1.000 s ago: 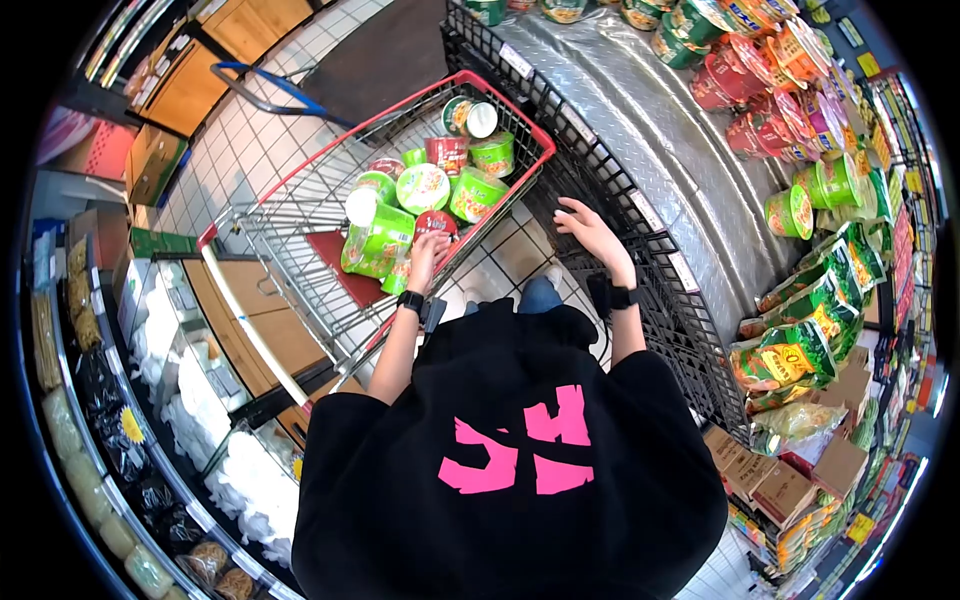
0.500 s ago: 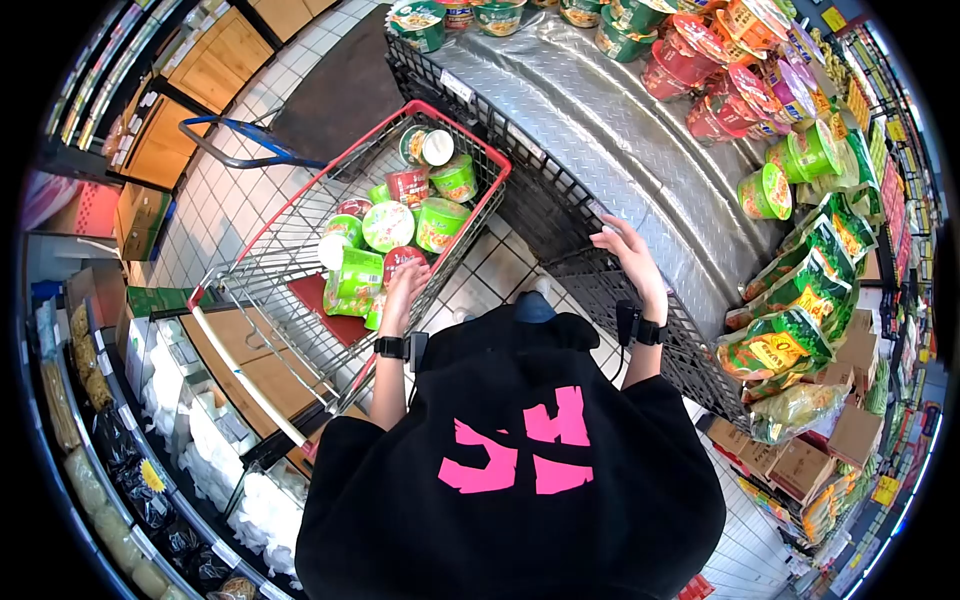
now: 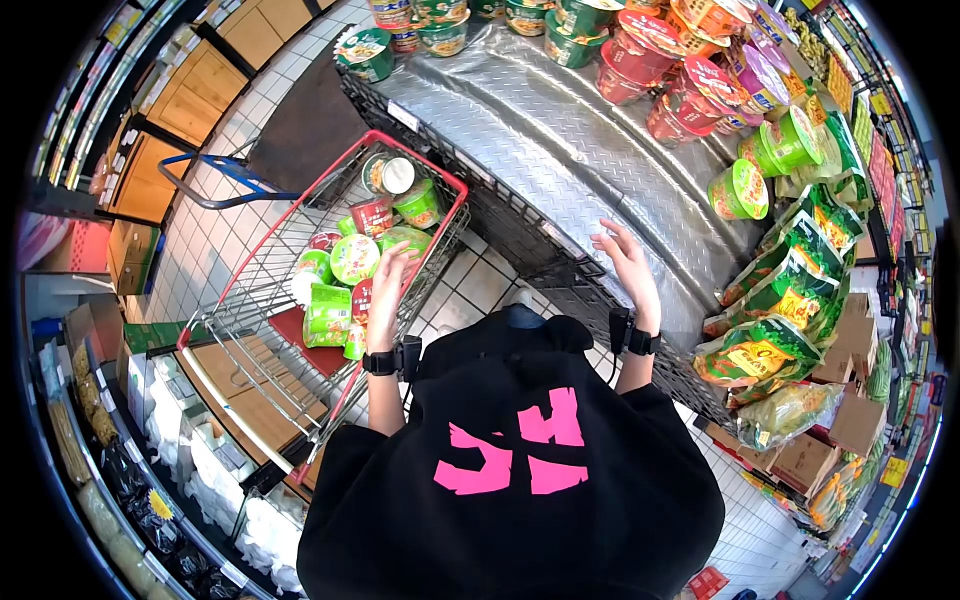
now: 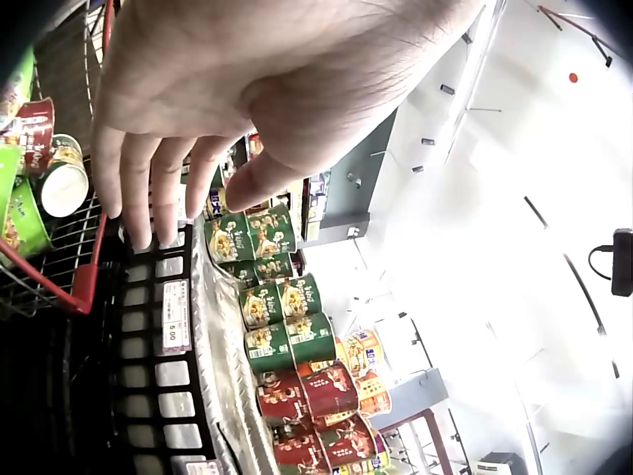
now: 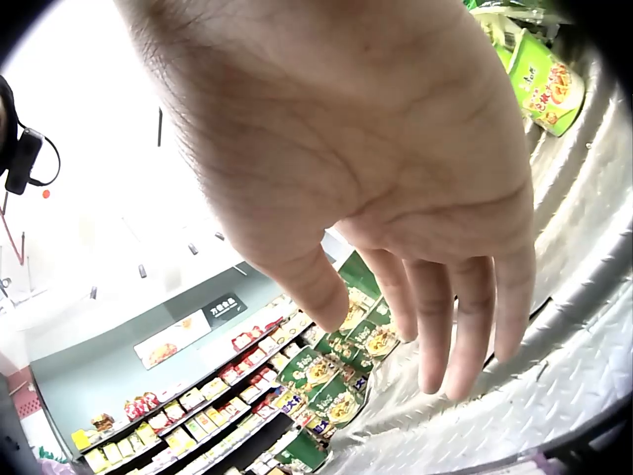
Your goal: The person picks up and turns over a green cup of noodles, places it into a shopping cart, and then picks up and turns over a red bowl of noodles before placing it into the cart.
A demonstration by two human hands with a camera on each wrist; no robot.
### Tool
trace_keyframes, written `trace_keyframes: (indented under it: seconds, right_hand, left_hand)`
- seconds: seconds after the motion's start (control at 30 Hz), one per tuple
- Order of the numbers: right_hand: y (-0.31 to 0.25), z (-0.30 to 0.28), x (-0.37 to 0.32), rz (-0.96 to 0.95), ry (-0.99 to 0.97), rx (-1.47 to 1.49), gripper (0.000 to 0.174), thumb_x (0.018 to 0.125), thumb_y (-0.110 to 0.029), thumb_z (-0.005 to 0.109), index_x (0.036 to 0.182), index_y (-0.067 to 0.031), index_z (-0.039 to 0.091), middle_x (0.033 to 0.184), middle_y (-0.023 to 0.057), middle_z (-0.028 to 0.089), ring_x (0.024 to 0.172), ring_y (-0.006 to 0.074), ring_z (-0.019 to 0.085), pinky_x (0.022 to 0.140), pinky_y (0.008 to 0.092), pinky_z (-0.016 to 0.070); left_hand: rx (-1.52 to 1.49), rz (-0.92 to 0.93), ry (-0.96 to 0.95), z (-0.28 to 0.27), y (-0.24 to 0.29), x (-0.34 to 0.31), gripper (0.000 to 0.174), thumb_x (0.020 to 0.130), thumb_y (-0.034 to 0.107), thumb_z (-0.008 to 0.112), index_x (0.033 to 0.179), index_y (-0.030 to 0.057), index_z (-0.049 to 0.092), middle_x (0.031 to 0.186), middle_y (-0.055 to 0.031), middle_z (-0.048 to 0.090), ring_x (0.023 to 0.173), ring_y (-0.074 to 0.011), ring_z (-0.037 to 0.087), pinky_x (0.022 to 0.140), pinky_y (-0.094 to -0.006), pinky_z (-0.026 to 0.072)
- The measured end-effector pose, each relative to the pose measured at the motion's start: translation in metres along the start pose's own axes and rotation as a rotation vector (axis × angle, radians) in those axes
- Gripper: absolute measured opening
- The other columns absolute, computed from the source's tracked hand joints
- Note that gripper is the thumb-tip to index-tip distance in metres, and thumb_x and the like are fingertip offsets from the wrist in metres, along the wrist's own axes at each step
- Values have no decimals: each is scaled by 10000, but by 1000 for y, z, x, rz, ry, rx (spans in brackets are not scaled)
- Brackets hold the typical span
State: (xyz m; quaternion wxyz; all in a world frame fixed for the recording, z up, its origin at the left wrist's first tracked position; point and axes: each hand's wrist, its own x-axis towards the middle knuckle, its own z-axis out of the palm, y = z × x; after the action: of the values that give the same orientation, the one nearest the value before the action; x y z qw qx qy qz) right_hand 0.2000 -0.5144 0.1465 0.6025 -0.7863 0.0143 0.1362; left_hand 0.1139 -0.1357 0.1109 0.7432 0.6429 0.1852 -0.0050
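Note:
My left hand [image 3: 388,295] is held over the near right side of a shopping cart [image 3: 418,157], fingers extended and nothing in its grasp. In the head view it overlaps a red instant noodle cup. Several green noodle cups [image 3: 326,314], red ones [image 3: 372,215] and a white-lidded cup [image 3: 397,176] lie jumbled in the cart. My right hand [image 3: 628,265] hovers by the edge of a metal-topped display [image 3: 540,150], palm bare and fingers loosely bent. Across the display, a green noodle cup [image 3: 738,190] stands nearest to it.
Red noodle cups [image 3: 690,100] and dark green ones [image 3: 443,35] line the display's far side. Green bags [image 3: 765,350] stand at its right end. A black lattice edge [image 3: 470,165] fronts the display beside the cart. A blue-handled trolley [image 3: 225,180] stands beyond the cart.
My left hand has lifted away from the cups in the cart. The right hand has come up over the display's edge. Cart and display have shifted left in the head view.

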Motion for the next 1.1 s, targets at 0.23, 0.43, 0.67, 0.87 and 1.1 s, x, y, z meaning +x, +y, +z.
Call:
trace_keyframes:
  seconds: [0.23,0.43,0.67,0.87,1.1]
  right_hand:
    - [5,-43,7,-33,58,26,383,913,-203,539,1256,-39,491,1021,109,645,987,147,568,875,270,408]
    - [23,-78,8,-27,72,54,385,936,-211,505,1268,-19,477,1069,115,625,981,158,579,907,288,415]
    - [41,-111,8,7,99,33,383,925,-204,522,1262,-27,478,1033,122,638,981,160,579,879,278,418]
    - [49,-124,11,0,67,81,404,940,-233,505,1271,-4,468,1057,122,629,986,161,580,908,288,424]
    - [54,-124,20,2,56,83,396,939,-209,506,1268,7,466,1055,124,628,978,160,584,904,279,428]
  left_hand:
    - [-4,23,-39,46,7,20,305,945,208,458,1188,33,515,1099,-102,590,1023,-166,550,937,-301,406]
    - [0,20,-65,89,1,28,323,944,240,467,1200,48,515,1103,-85,600,1016,-147,561,918,-288,409]
    - [5,21,-118,133,-4,30,335,949,245,465,1202,28,510,1100,-98,597,1008,-153,563,918,-287,413]
    - [52,3,-138,149,0,29,345,940,254,474,1220,53,507,1115,-83,604,1033,-150,564,916,-291,408]
    - [71,16,-130,154,9,34,358,953,282,444,1228,60,503,1136,-85,595,1049,-148,558,919,-291,405]
